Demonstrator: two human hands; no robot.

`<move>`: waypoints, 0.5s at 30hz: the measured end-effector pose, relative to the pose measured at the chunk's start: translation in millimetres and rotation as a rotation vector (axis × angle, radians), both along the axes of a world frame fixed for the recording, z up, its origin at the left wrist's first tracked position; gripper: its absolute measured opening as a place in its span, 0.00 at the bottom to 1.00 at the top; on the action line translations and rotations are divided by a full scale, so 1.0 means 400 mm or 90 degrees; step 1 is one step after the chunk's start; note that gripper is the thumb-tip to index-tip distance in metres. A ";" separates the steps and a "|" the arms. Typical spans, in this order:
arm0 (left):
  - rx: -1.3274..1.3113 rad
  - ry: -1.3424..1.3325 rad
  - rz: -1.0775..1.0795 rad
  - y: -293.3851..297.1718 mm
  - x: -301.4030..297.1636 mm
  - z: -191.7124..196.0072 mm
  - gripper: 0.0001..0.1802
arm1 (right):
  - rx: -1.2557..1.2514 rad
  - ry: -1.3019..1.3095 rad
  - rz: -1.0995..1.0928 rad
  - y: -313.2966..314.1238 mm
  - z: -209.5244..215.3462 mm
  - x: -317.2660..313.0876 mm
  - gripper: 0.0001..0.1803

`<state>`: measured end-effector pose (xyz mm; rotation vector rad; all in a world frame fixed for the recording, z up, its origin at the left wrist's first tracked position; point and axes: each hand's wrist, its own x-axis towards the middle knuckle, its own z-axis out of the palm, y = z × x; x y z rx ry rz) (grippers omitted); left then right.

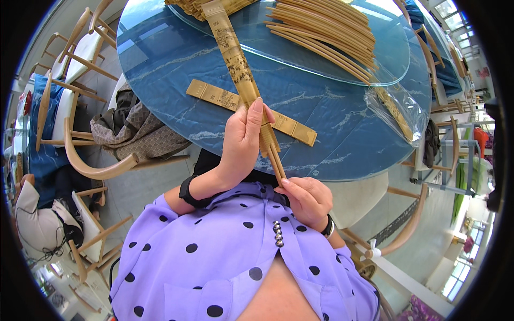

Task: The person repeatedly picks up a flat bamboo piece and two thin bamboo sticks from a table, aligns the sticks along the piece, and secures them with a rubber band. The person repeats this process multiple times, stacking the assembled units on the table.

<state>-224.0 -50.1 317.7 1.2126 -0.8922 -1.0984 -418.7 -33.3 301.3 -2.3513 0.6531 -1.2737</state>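
My left hand (241, 136) is closed around a long gold paper chopstick sleeve (234, 59) with dark print, its far end pointing away over the table. From the sleeve's near end stick out wooden chopsticks (275, 163). The fingertips of my right hand (308, 200) pinch the chopsticks' near ends, close to my shirt. How far they reach inside the sleeve is hidden. Beneath the held sleeve, another gold sleeve (297, 132) lies crosswise on the blue marbled table (160, 80). At the back right, many bare chopsticks (326, 37) lie in a loose row.
A round glass turntable (397, 59) carries the loose chopsticks and a heap of gold sleeves (184, 9) at the back. A clear plastic bag (416, 120) with a gold sleeve lies at the right edge. Wooden chairs (101, 170) surround the table; a patterned bag (134, 125) rests on one.
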 end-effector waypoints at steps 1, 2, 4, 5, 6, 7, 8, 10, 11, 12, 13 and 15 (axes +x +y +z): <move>-0.010 -0.008 0.000 0.001 -0.003 -0.001 0.25 | -0.007 0.005 0.005 -0.001 0.002 0.002 0.20; -0.019 -0.015 0.000 0.001 -0.009 -0.003 0.25 | -0.008 0.006 0.000 -0.001 0.001 0.004 0.20; -0.030 -0.036 -0.002 0.004 -0.020 -0.005 0.25 | -0.012 0.006 -0.010 -0.003 -0.001 0.007 0.19; -0.031 -0.049 -0.004 0.008 -0.026 -0.005 0.25 | -0.016 0.005 -0.009 -0.006 0.002 0.009 0.18; -0.032 -0.061 -0.007 0.009 -0.030 -0.007 0.24 | -0.021 0.004 -0.009 -0.010 0.009 0.011 0.18; -0.033 -0.055 -0.014 0.007 -0.030 -0.013 0.24 | -0.026 0.004 -0.008 -0.013 0.014 0.012 0.17; -0.023 -0.047 -0.023 0.006 -0.026 -0.012 0.24 | -0.021 0.006 0.000 -0.016 0.016 0.013 0.17; 0.002 -0.026 -0.043 0.003 -0.015 -0.010 0.24 | -0.007 0.013 0.017 -0.023 0.022 0.017 0.16; 0.003 -0.026 -0.042 0.002 -0.016 -0.009 0.24 | -0.018 0.018 0.019 -0.029 0.028 0.018 0.16; 0.001 -0.027 -0.042 0.004 -0.019 -0.009 0.24 | -0.031 0.023 0.021 -0.033 0.034 0.017 0.16; 0.000 -0.028 -0.041 0.006 -0.023 -0.008 0.24 | -0.044 0.029 0.023 -0.035 0.038 0.016 0.17; -0.016 -0.058 -0.044 0.010 -0.030 -0.013 0.24 | -0.045 0.020 0.022 -0.034 0.037 0.020 0.17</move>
